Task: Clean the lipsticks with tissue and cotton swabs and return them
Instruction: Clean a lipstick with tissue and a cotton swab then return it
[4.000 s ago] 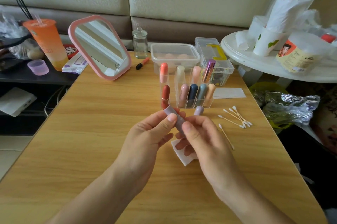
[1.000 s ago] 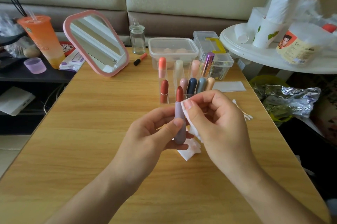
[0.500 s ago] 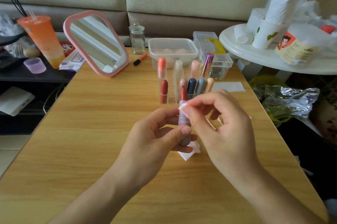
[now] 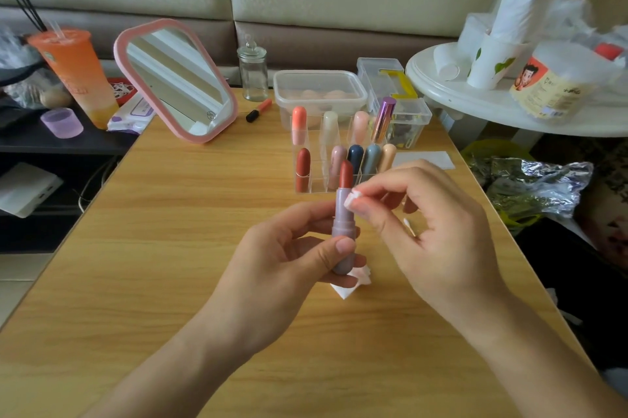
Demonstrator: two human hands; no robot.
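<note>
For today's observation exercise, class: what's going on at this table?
A person is cleaning a lipstick. The left grip holds it open and upright by its lilac tube; the right grip pinches a tissue scrap against the tube just below the red stick. More lipsticks stand in the clear rack behind, and another tissue lies on the table.

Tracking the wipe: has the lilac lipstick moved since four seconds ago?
Yes. The lilac lipstick went from slanted below the clear organizer to upright in the left hand, red tip now overlapping the organizer's front row.
</note>
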